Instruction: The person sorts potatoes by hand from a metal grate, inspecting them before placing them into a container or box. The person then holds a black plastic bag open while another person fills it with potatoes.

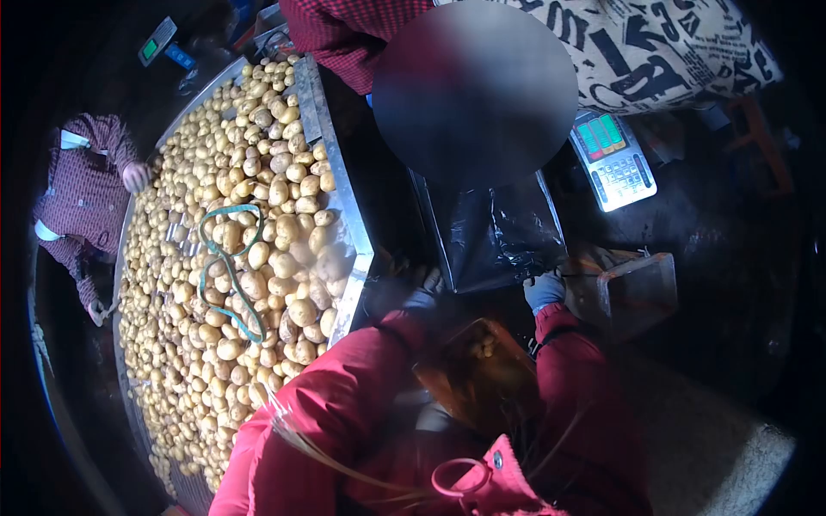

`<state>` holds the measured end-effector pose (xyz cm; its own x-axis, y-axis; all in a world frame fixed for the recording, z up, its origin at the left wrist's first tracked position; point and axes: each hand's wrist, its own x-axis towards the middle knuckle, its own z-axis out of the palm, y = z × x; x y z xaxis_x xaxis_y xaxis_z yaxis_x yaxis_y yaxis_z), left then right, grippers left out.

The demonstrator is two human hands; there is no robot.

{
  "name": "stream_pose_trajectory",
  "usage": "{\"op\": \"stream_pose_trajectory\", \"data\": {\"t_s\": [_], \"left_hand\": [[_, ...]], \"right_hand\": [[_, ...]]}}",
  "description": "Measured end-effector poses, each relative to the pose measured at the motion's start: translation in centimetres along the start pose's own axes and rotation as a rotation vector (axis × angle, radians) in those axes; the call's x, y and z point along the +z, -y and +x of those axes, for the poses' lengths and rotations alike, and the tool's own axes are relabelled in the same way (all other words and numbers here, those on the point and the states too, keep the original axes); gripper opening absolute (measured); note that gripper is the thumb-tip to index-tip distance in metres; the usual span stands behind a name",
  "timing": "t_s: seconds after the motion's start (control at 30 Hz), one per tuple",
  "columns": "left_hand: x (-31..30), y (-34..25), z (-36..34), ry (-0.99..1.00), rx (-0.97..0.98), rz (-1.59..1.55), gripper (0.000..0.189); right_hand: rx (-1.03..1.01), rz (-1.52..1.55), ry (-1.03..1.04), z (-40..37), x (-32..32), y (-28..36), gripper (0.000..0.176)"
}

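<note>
In front of me lies a black plastic bag (495,236), spread over what looks like a frame or crate. My right hand (544,291), in a grey-blue glove, is closed at its near right corner, the fingers bent over the plastic. At the near left corner is my left hand (426,288), also gloved and partly in shadow, with its fingers curled against the bag's edge. Below and between my forearms stands an orange-brown container (473,374) with a few potatoes in the bottom.
To the left is a large metal-edged sorting table (357,232) heaped with potatoes (228,348), a green strap (232,279) on top. A lit scale display (615,163) and clear bin (641,284) are at right. One co-worker (86,185) stands far left, another person's patterned clothing (654,52) ahead.
</note>
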<state>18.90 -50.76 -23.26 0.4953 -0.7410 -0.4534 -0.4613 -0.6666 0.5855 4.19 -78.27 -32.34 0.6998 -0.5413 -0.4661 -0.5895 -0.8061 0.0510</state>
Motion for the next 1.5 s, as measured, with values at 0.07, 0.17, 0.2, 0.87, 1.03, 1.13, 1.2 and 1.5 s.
{"op": "stream_pose_trajectory", "data": {"t_s": [0.07,0.17,0.2,0.87,1.03,1.13,1.2,1.5], "left_hand": [[-3.9,-3.6,-1.5,0.190,0.100,0.643,0.055],[-4.0,-4.1,-1.8,0.240,0.103,0.736,0.054],[-3.9,-4.1,-2.0,0.245,0.098,0.721,0.053],[-8.3,-7.8,-16.9,0.082,0.290,0.263,0.043],[-9.1,-5.7,-26.7,-0.086,0.235,0.173,0.045],[-9.1,-4.8,-32.6,-0.293,0.192,-0.008,0.040],[-10.6,-4.6,-36.1,-0.336,0.154,-0.073,0.038],[-7.8,-0.5,-52.9,-1.005,-0.169,-0.073,0.032]], "right_hand": [[-0.018,-0.038,0.005,0.1,-0.1,-0.5,0.052],[-0.044,0.009,-0.141,-0.2,2.6,-1.1,0.052],[-0.051,0.095,-0.292,0.0,4.1,-1.4,0.053],[0.173,0.279,0.381,-10.2,1.8,-0.3,0.061],[0.076,-0.003,0.524,-10.0,4.2,-2.3,0.056],[-0.137,-0.213,0.559,-10.2,2.0,-0.7,0.051],[-0.139,-0.132,0.471,-12.9,-4.0,3.4,0.048],[-0.884,0.385,-0.379,-22.2,-22.1,26.1,0.031]]}}
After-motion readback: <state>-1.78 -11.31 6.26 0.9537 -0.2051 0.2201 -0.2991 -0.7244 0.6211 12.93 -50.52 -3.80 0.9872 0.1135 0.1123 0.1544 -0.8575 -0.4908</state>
